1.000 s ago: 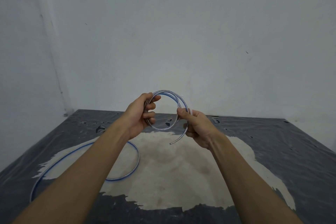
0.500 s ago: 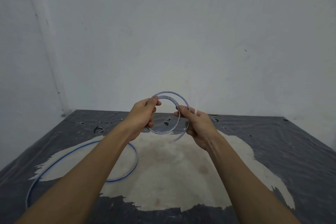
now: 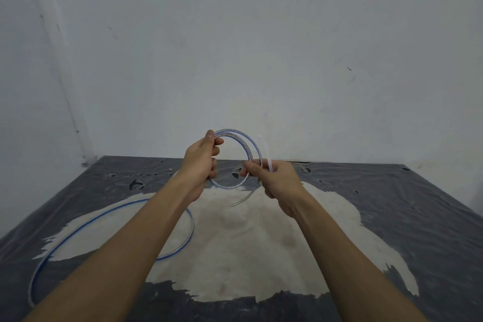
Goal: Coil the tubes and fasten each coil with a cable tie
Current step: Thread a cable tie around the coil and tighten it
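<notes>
A dark plastic sheet (image 3: 392, 217), worn through to pale floor (image 3: 248, 243), carries a blue-striped clear tube (image 3: 86, 225).

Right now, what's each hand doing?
Left hand: closed on the tube coil.
Right hand: closed on the coil's other side, with a pale cable tie.

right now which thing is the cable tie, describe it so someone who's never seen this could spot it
Start at the small tube coil held up in front of the pale wall, between both hands. The right hand pinches the coil's right side; the cable tie is the thin strip rising from that fist. Unlike the curved, blue-striped clear tube, it is straight, whitish and unstriped.
</notes>
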Demonstrator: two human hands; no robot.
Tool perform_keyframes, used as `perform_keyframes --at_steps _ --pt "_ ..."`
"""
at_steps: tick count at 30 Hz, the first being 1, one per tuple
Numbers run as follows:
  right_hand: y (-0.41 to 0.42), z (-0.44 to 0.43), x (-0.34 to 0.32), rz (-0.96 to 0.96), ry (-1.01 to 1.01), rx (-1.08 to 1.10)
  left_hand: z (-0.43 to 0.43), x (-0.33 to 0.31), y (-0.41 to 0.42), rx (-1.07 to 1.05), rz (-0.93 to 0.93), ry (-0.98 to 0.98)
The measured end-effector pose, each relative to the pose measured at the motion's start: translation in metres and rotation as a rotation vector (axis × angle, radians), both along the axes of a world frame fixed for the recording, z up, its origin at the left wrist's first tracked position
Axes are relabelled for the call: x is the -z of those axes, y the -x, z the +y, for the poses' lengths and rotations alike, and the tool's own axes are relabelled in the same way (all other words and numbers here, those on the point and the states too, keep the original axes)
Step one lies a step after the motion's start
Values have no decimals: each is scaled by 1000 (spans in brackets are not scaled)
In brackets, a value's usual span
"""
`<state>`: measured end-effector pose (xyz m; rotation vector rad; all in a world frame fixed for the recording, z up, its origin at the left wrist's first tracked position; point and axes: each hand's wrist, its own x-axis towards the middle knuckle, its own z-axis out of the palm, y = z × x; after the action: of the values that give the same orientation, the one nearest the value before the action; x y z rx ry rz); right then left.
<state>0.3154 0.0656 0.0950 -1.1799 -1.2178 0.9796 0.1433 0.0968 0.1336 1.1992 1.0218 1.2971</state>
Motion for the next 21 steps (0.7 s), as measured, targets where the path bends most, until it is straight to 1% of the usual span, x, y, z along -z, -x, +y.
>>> perform_keyframes --at_steps 4,7,9,11,16,18,21 --pt "6 2 -2 -62 -55 189 -2 1 -6 25 -69 43" --pt "11 2 -4 -25 42 193 -1 -1 -10 32 -141 57" --pt "16 0 -6 18 123 156 0 -2 -12 16 -225 60" --pt "20 -2 -5 49 152 96 1 -4 -13 -13 -315 64" --pt "26 -5 -6 83 156 -7 3 -2 -13 -56 -385 57" --pt "26 -6 -8 128 159 -46 1 -1 -11 -64 -431 60" --pt "22 -11 -6 205 159 -204 2 -4 -7 -79 -524 66"
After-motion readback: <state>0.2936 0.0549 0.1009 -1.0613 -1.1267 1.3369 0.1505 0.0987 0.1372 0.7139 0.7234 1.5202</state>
